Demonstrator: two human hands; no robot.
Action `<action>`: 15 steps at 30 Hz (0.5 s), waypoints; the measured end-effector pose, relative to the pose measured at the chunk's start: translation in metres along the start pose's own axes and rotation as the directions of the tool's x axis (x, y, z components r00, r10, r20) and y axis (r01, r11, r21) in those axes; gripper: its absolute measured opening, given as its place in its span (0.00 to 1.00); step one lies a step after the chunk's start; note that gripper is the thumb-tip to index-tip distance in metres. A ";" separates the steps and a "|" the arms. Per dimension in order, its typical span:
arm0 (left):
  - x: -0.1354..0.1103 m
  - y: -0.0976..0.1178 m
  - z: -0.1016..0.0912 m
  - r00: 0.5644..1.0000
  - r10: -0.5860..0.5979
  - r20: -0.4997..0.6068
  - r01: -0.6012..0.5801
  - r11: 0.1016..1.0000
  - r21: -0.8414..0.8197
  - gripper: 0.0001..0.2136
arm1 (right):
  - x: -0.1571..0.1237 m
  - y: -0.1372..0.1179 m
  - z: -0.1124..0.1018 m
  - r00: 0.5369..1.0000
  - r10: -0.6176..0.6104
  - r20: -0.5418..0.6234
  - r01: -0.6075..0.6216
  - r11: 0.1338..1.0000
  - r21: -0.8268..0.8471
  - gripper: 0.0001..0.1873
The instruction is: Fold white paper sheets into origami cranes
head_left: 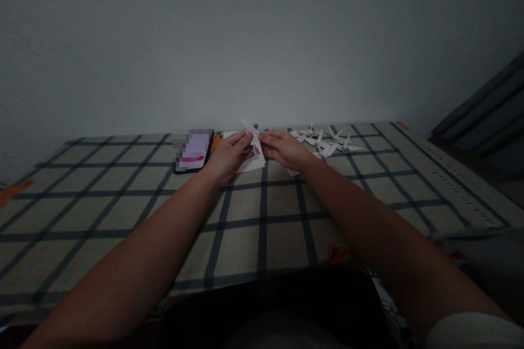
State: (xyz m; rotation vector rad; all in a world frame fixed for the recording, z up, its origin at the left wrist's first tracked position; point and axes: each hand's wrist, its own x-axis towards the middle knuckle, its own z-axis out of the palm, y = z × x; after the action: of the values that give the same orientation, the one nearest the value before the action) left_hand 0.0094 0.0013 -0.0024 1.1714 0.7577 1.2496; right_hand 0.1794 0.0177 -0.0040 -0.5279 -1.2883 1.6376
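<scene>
Between my two hands is a folded white paper piece with a narrow point sticking up to the upper left. My left hand pinches it from the left, thumb and fingers closed on the paper. From the right, my right hand grips its other side with the fingertips together. White paper lies flat on the cloth under and beside my left hand. Just right of my right hand sit several folded paper cranes, close together with wings and points upright.
A phone with a lit, partly blurred screen lies left of my left hand. The checked tablecloth covers the table, whose far edge meets a grey wall. Dark striped fabric hangs at the right.
</scene>
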 end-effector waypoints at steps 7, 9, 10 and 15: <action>0.003 -0.001 0.000 0.994 0.089 -0.061 -0.080 0.988 0.134 0.28 | 0.001 0.001 0.003 0.999 -0.026 -0.044 0.024 0.999 -0.048 0.13; 0.002 0.000 0.000 0.970 0.203 -0.137 -0.159 0.948 0.277 0.26 | 0.003 0.003 0.003 0.994 -0.068 -0.088 0.059 0.992 -0.110 0.14; 0.002 0.000 0.000 0.949 0.268 -0.167 -0.196 0.915 0.353 0.24 | 0.003 0.003 0.003 0.989 -0.104 -0.105 0.089 0.986 -0.143 0.16; -0.005 0.004 0.001 0.855 0.504 -0.123 -0.305 0.680 0.667 0.10 | 0.005 0.006 0.002 0.942 -0.319 -0.105 0.258 0.888 -0.380 0.15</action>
State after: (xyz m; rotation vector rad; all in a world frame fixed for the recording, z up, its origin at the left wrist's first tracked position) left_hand 0.0080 -0.0040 0.0011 1.8016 1.2552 1.6381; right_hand 0.1727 0.0211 -0.0072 -0.6426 -1.4737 1.0898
